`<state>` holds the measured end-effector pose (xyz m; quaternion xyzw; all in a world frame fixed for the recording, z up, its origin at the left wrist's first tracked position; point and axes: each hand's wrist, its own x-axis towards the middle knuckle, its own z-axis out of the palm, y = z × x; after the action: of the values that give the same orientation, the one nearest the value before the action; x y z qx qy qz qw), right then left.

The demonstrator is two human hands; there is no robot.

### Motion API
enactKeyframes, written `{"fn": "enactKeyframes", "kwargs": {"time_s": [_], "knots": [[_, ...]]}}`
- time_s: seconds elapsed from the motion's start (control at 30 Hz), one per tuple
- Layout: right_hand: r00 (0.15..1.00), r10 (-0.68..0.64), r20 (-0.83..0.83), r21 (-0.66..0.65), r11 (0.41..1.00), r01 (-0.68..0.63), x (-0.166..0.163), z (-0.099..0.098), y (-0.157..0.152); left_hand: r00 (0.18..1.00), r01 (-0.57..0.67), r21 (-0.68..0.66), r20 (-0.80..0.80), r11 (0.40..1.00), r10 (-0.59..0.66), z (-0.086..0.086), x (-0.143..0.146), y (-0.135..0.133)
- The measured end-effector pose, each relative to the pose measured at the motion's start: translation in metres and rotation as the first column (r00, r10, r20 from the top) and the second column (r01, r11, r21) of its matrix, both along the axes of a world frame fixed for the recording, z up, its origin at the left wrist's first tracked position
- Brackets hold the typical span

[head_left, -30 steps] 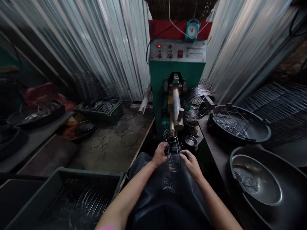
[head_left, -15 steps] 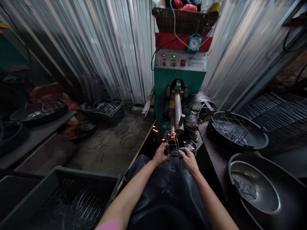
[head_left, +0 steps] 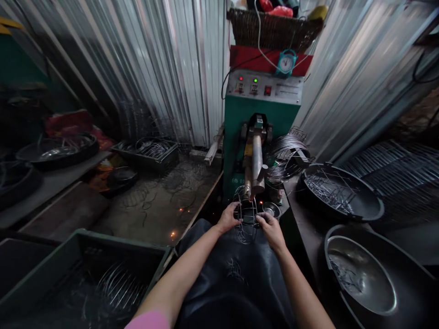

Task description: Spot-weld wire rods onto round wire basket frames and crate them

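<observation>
A round wire frame (head_left: 247, 230) made of thin metal rods is held between my two hands, over my dark apron (head_left: 219, 283). My left hand (head_left: 229, 218) pinches its left side. On the opposite side, the fingers of my right hand (head_left: 270, 226) close on the wire. The frame's upper end reaches the electrodes of a green spot welding machine (head_left: 258, 183), where a small orange glow shows. Several short wire pieces (head_left: 236, 269) lie on the apron. A small metal bowl (head_left: 270, 210) stands just beyond my right hand.
At right, a black pan (head_left: 363, 196) holds cut wires, and a metal basin (head_left: 377, 283) sits in a larger pan. A wire coil (head_left: 288, 155) hangs beside the welder. At lower left stands a green crate (head_left: 78, 242) with wire parts. Sparks (head_left: 172, 234) reach the floor.
The spray of sparks at the electrodes has died down to a small glow, with sparks now scattered at the left. Both hands keep their grip on the frame. The view has shifted slightly.
</observation>
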<state>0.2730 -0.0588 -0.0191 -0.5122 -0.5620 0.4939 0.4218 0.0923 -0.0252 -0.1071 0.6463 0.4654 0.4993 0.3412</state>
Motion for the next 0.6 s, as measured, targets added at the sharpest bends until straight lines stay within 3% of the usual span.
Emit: {"fn": "enactKeyframes", "kwargs": {"time_s": [0.2, 0.47, 0.6], "knots": [[0.992, 0.125, 0.023, -0.125, 0.985, -0.121, 0.014, -0.004, -0.026, 0.999, -0.033, -0.014, 0.013, 0.999, 0.033, 0.003, -0.001, -0.005], [0.984, 0.142, 0.111, -0.027, 0.99, -0.139, 0.009, -0.001, -0.026, 1.0, -0.009, -0.033, 0.024, 0.999, 0.009, 0.01, -0.005, -0.004], [0.984, 0.082, 0.159, 0.053, 0.994, -0.092, 0.006, -0.004, -0.021, 0.997, -0.067, -0.054, 0.034, 0.996, 0.069, 0.007, -0.003, -0.002]]}}
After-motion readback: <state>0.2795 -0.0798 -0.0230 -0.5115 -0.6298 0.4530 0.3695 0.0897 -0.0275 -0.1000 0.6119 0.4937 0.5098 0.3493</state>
